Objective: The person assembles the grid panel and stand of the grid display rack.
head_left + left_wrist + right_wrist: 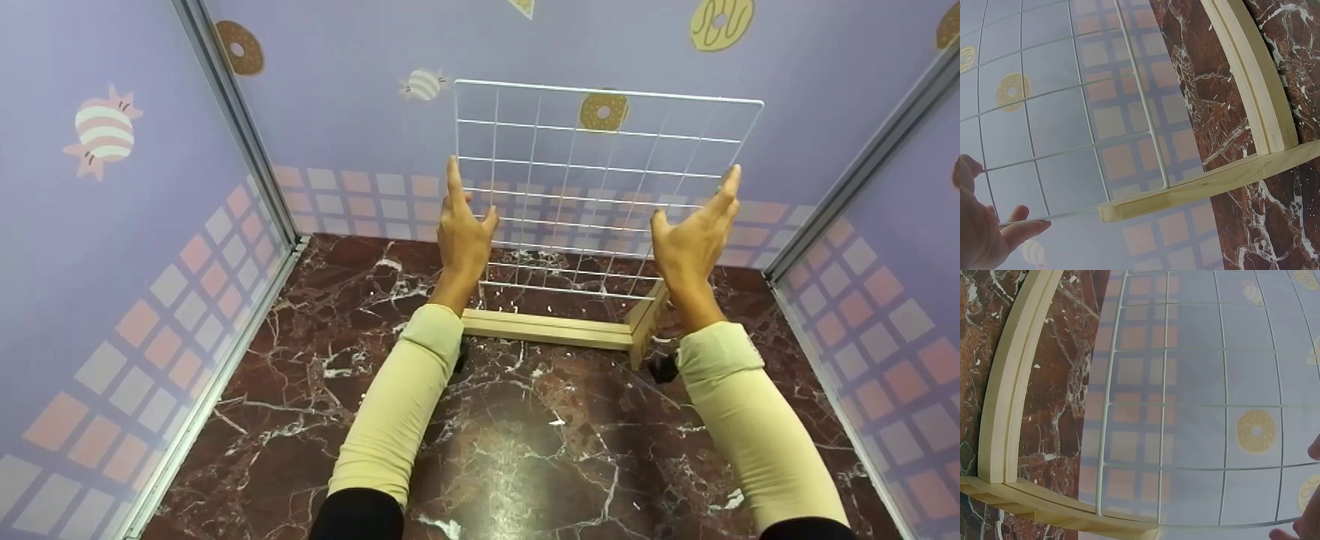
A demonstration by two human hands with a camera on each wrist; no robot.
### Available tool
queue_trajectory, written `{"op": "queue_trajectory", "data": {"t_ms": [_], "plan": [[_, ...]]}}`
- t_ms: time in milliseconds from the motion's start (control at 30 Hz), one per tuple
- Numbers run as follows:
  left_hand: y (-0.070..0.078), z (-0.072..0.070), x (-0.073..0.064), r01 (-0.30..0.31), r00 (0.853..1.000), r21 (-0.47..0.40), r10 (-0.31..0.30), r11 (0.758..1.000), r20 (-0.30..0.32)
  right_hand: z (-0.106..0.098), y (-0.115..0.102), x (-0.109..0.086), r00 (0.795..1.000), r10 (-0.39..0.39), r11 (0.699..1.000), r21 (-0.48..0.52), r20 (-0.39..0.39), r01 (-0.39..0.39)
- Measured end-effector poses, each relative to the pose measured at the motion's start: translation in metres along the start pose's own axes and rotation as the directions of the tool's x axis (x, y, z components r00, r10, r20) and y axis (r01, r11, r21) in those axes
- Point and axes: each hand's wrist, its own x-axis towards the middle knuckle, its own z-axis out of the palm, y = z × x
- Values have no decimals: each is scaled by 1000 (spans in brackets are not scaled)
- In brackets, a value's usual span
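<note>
A white wire grid panel (570, 142) stands upright, leaning a little, in front of the patterned back wall. My left hand (463, 236) holds its left edge, thumb in front and fingers along the side. At the opposite edge my right hand (694, 232) grips the panel the same way, fingers pointing up. Below lies a pale wooden frame (547, 328) with a groove along its bar. One of its side pieces (1207, 183) meets a lower corner of the panel in the left wrist view. In the right wrist view, the other side piece (1078, 509) meets the other lower corner.
Dark red marbled floor (517, 442) with white veins and small white scraps lies under the frame. Purple panels with printed sweets enclose it, including the left wall (105, 255) and right wall (885, 247). Metal posts (247, 127) join the walls at the corners.
</note>
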Motion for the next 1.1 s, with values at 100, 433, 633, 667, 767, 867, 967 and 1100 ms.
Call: {"op": "queue_trajectory", "data": {"t_ms": [100, 433, 633, 667, 767, 867, 967, 1100], "plan": [[0, 0, 0, 3, 1000, -18, -3, 1000, 8, -1, 1, 1, 1000, 18, 1000, 7, 9, -18], [0, 2, 1, 1, 1000, 17, -1, 1000, 1, -2, 7, 0, 1000, 0, 1000, 17, 4, 0], [-3, 4, 0, -19, 1000, 40, 19, 999, -14, 1, 13, -3, 1000, 11, 999, 34, 11, -11], [-4, 4, -1, -21, 1000, 50, 22, 999, -17, 1, 14, -4, 1000, 12, 999, 35, 12, -13], [-6, 4, -2, -11, 1000, 49, 11, 999, -16, 2, 15, -5, 1000, 11, 999, 35, 14, -11], [-8, 5, -4, 1, 1000, 37, -1, 999, -9, 3, 16, -6, 1000, 11, 999, 34, 17, -11], [-9, 5, -4, -9, 1000, 42, 10, 999, -22, 3, 17, -7, 999, 21, 999, 34, 24, -22], [-12, 7, -5, -26, 999, 69, 28, 997, -39, 3, 19, -9, 999, 33, 999, 37, 32, -34]]}}
